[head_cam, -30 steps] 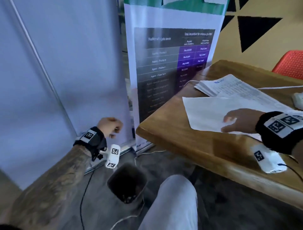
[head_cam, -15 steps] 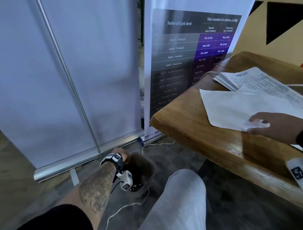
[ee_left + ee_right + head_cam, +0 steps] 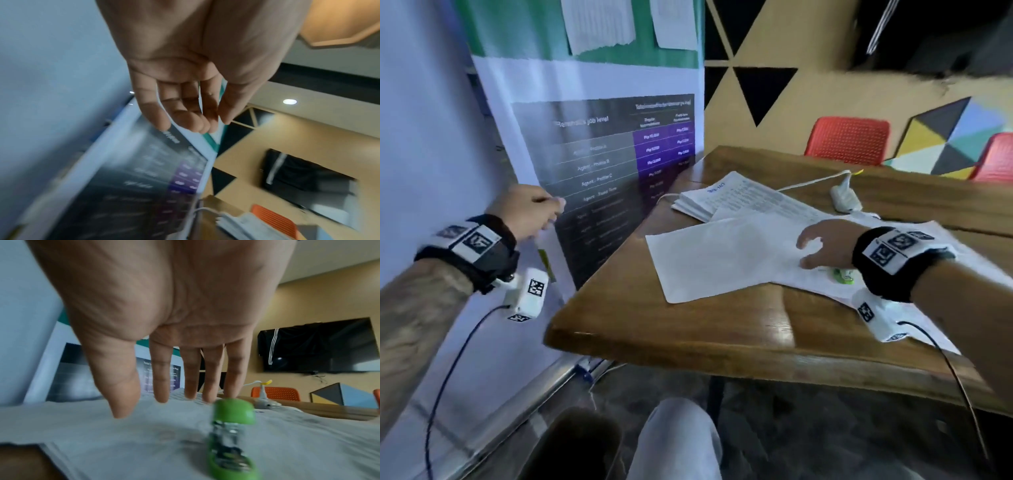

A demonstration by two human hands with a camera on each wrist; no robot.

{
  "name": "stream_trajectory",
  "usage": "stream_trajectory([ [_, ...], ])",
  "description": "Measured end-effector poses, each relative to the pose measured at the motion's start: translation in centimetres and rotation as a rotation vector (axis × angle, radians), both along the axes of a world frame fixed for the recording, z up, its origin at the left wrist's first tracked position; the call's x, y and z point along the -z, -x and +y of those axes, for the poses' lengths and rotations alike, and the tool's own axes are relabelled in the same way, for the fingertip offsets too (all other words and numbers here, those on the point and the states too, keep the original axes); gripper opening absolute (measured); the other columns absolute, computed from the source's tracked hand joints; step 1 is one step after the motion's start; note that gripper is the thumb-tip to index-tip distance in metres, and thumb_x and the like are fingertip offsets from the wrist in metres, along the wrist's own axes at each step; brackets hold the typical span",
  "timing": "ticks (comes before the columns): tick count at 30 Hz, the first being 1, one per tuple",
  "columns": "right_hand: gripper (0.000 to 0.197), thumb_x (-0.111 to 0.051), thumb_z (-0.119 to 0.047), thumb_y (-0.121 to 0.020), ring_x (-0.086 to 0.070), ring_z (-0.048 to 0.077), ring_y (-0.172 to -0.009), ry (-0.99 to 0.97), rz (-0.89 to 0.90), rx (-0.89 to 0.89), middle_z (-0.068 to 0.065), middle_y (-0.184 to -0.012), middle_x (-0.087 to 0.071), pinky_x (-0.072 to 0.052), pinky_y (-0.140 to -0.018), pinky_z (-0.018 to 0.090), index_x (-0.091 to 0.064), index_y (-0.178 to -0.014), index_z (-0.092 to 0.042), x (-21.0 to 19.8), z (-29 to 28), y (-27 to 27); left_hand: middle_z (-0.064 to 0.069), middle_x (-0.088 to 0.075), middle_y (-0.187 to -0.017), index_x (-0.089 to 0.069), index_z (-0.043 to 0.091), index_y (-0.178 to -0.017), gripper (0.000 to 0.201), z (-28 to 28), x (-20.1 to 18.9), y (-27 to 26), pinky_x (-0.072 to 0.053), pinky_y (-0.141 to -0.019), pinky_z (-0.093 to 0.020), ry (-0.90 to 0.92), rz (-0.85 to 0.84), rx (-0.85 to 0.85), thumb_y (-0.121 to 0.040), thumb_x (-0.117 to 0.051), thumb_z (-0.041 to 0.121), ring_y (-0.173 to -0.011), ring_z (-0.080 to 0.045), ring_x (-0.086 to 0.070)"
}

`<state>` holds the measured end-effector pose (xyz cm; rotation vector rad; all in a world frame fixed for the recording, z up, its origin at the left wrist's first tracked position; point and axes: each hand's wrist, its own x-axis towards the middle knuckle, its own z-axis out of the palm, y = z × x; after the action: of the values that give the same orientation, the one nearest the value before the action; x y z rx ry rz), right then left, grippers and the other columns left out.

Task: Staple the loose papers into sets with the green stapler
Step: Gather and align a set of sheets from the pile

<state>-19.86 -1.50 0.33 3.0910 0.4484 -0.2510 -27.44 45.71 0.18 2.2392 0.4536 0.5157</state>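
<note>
Right fingers [image 3: 162, 378]: straight and spread, tips on or just over the top sheet — they hold nothing.
Right hand [image 3: 825, 245]: palm down over the loose papers [image 3: 722, 257], near the middle of the spread.
Green stapler [image 3: 230, 434]: lying on the paper just beside the heel of that hand, under the wrist, untouched; in the head view only a green sliver of it shows.
Left fingers [image 3: 185, 113]: loosely curled, palm empty in the wrist view.
Left hand [image 3: 525, 212]: raised off the table to its left, in front of the standing banner [image 3: 602, 154], well apart from the papers.
Stack [image 3: 722, 198]: printed sheets squared up at the far side, beside a white cable [image 3: 811, 180].
Step in hand: likely gathering sheets into a set; nothing is stapled at this moment as far as can be seen.
Risk: the top sheet's near corner lies close to the table edge [image 3: 688, 356] — a sideways drag by the flat hand could slide it off, toward the dark bin [image 3: 571, 442] on the floor.
Risk: a wrist sweep could knock the stapler, which sits out of the person's direct sight.
Room: bare wood [image 3: 705, 325] along the near and left sides gives space for squaring a set; the banner crowds the left hand's path.
</note>
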Motion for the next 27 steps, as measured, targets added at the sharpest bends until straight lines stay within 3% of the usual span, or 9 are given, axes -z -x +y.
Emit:
stream_trajectory([
  [3, 0.031, -0.066, -0.034, -0.092, -0.055, 0.016, -0.121, 0.069, 0.034, 0.040, -0.006, -0.132, -0.059, -0.041, -0.096, 0.027, -0.064, -0.123, -0.026, 0.0, -2.8, 0.2, -0.010, -0.073, -0.081, -0.074, 0.012, -0.084, 0.019, -7.5, -4.4, -4.2, -0.057, -0.069, -0.035, -0.188, 0.003, 0.240, -0.094, -0.068, 0.027, -0.070, -0.025, -0.068],
  [5, 0.026, -0.070, -0.024, -0.090, -0.060, 0.017, -0.111, 0.039, 0.021, 0.092, -0.004, -0.123, -0.065, -0.045, -0.090, 0.026, -0.069, -0.116, -0.024, 0.1, -4.8, 0.0, -0.006, -0.075, -0.084, -0.076, 0.013, -0.090, 0.017, -12.8, -5.3, -6.2, -0.056, -0.072, -0.031, -0.296, 0.033, 0.404, -0.093, -0.069, 0.028, -0.079, -0.025, -0.071],
  [10, 0.028, -0.074, -0.024, -0.085, -0.060, 0.020, -0.111, 0.120, 0.084, 0.223, -0.003, -0.119, -0.064, -0.050, -0.092, 0.031, -0.071, -0.113, -0.020, 1.1, -9.6, 0.2, 0.007, -0.072, -0.100, -0.075, 0.028, -0.091, 0.025, -23.7, -2.4, -10.0, -0.052, -0.087, -0.030, -0.545, 0.285, 0.649, -0.082, -0.073, 0.051, -0.095, -0.016, -0.066],
  [14, 0.023, -0.070, -0.029, -0.087, -0.065, 0.024, -0.105, 0.222, 0.120, 0.321, 0.003, -0.108, -0.070, -0.052, -0.085, 0.031, -0.073, -0.103, -0.012, 1.5, -12.2, -0.1, -0.003, -0.060, -0.116, -0.067, 0.015, -0.117, 0.041, -28.7, 0.4, -11.1, -0.043, -0.086, -0.028, -0.624, 0.427, 0.730, -0.089, -0.072, 0.044, -0.103, -0.021, -0.056],
  [16, 0.030, -0.065, -0.040, -0.090, -0.063, 0.024, -0.089, 0.166, 0.059, 0.386, 0.000, -0.082, -0.063, -0.048, -0.076, 0.030, -0.063, -0.075, -0.014, 1.7, -13.0, -1.0, -0.003, -0.055, -0.111, -0.062, 0.021, -0.110, 0.039, -29.7, 1.6, -11.4, -0.041, -0.082, -0.029, -0.687, 0.520, 0.735, -0.087, -0.072, 0.050, -0.098, -0.022, -0.053],
  [18, 0.044, -0.061, -0.049, -0.090, -0.057, 0.022, -0.076, 0.082, 0.027, 0.444, -0.001, -0.069, -0.053, -0.044, -0.072, 0.029, -0.049, -0.064, -0.016, 1.9, -13.0, -1.6, -0.001, -0.052, -0.105, -0.058, 0.022, -0.105, 0.043, -30.1, 2.5, -11.6, -0.040, -0.075, -0.029, -0.723, 0.585, 0.723, -0.083, -0.074, 0.054, -0.093, -0.022, -0.050],
  [21, 0.045, -0.062, -0.053, -0.088, -0.061, 0.024, -0.081, -0.003, 0.053, 0.481, -0.001, -0.068, -0.054, -0.043, -0.071, 0.030, -0.047, -0.065, -0.017, 1.8, -11.8, -2.0, -0.003, -0.051, -0.111, -0.055, 0.017, -0.113, 0.055, -30.4, 3.2, -11.4, -0.040, -0.069, -0.030, -0.710, 0.592, 0.696, -0.080, -0.077, 0.054, -0.095, -0.021, -0.047],
  [24, 0.036, -0.068, -0.043, -0.088, -0.070, 0.027, -0.078, -0.243, 0.131, 0.515, 0.004, -0.075, -0.058, -0.043, -0.057, 0.027, -0.049, -0.076, -0.014, 1.2, -10.3, -2.0, -0.008, -0.053, -0.141, -0.046, 0.010, -0.143, 0.083, -30.5, 3.1, -11.3, -0.043, -0.095, -0.033, -0.687, 0.571, 0.681, -0.080, -0.077, 0.053, -0.118, -0.025, -0.053],
  [27, 0.029, -0.069, -0.025, -0.091, -0.065, 0.027, -0.068, -0.478, 0.189, 0.595, 0.011, -0.087, -0.058, -0.047, -0.043, 0.026, -0.049, -0.103, -0.009, 1.1, -9.6, -2.4, -0.008, -0.042, -0.155, -0.034, 0.012, -0.153, 0.095, -30.3, 3.0, -11.0, -0.041, -0.107, -0.036, -0.625, 0.563, 0.670, -0.079, -0.078, 0.054, -0.137, -0.027, -0.046],
])
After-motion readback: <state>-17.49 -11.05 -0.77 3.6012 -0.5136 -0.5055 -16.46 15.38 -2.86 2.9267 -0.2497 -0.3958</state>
